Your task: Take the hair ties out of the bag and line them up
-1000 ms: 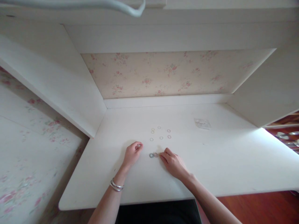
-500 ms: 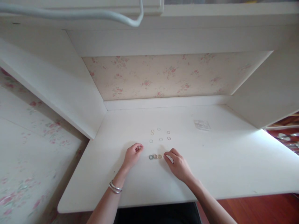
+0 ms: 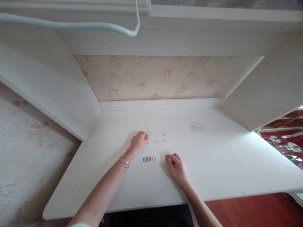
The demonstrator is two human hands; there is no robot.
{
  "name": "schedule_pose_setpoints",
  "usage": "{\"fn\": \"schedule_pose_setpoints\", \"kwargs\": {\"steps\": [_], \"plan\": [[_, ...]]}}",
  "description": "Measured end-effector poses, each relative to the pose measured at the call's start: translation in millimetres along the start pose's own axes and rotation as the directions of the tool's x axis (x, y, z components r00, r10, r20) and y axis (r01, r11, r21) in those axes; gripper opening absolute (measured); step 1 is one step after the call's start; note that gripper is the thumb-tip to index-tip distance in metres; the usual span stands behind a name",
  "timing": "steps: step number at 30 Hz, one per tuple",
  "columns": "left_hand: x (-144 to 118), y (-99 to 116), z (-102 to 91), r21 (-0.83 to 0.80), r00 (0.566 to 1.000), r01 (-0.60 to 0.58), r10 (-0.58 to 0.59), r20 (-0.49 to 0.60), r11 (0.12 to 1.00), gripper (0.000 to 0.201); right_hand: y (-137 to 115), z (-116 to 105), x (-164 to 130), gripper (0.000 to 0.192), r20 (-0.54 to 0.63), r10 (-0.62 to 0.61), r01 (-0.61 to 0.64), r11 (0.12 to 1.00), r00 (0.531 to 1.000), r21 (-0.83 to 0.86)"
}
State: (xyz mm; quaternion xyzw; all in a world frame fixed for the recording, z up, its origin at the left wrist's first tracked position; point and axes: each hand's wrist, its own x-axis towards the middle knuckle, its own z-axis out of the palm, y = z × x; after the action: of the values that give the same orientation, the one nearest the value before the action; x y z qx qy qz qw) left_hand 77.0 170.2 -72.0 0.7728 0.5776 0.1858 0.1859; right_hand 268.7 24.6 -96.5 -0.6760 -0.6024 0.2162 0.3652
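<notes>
My left hand reaches over the left side of a loose group of thin rings, its fingertips pinched together by a gold ring. Those fingers partly cover the rings there, so I cannot make out what is between them. Other thin rings lie to the right, among them a pale ring and a darker ring. Nearer me sit a grey ring pile, a middle ring pile and a gold ring pile in a row. Right of this row, my right hand rests with fingers curled closed, seemingly holding nothing.
A clear plastic packet lies on the white desk at the back right. White side panels flank the desk, and a shelf overhangs it. A white cable crosses the upper left.
My left hand has moved forward from beside the ring row to the thin gold rings. My right hand has drawn slightly right, away from the row. The camera view has shifted a little.
</notes>
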Motion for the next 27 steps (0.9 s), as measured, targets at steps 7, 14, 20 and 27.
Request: {"fn": "schedule_pose_setpoints", "kwargs": {"steps": [7, 14, 20, 27], "plan": [[9.6, 4.0, 6.9, 0.039, 0.997, -0.012, 0.009, 0.076, 0.999, 0.019, 2.0, -2.5, 0.2, 0.035, 0.019, -0.021, 0.02, 0.999, 1.0, 0.041], [-18.4, 14.4, -3.2, -0.132, 0.982, -0.168, 0.178, 0.068, 0.977, 0.018, 2.2, -6.2, 2.6, 0.037, 0.007, 0.035, -0.036, 0.995, 0.999, 0.095], [-69.6, 30.3, -12.4, -0.155, 0.949, -0.286, 0.301, 0.089, 0.946, 0.022, 3.4, -5.0, 2.8, 0.035, -0.008, 0.039, -0.037, 0.99, 0.999, 0.139], [-91.6, 35.5, -0.2, 0.031, 0.912, -0.405, 0.401, 0.086, 0.914, 0.021, 4.6, -4.2, 1.9, 0.035, -0.028, 0.041, -0.036, 0.987, 0.999, 0.159]]}}
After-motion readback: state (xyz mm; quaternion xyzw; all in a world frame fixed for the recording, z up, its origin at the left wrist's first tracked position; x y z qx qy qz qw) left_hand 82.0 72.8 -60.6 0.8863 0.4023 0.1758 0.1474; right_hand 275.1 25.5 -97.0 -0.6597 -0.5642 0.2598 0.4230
